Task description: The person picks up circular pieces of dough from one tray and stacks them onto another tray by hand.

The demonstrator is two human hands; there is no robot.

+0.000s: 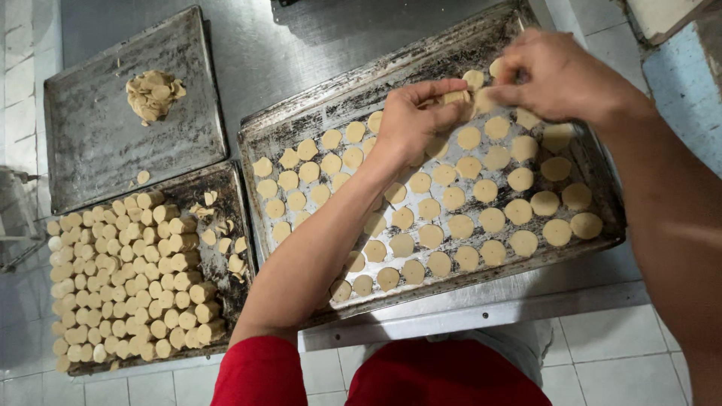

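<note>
Two hands meet over my baking tray [259, 139]: left hand [412, 120] curled around a dough stack [453, 96], right hand [560, 75] apparently pinching one dough disc [485, 98] just beside it.

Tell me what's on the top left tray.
The top left tray holds a small heap of dough scraps and one loose dough round near its lower edge. Nothing covers the tray, but whatever lies beneath the heap is hidden.

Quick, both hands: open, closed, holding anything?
Left hand: closed on a short dough log.
Right hand: fingers pinched on a dough slice.
</note>
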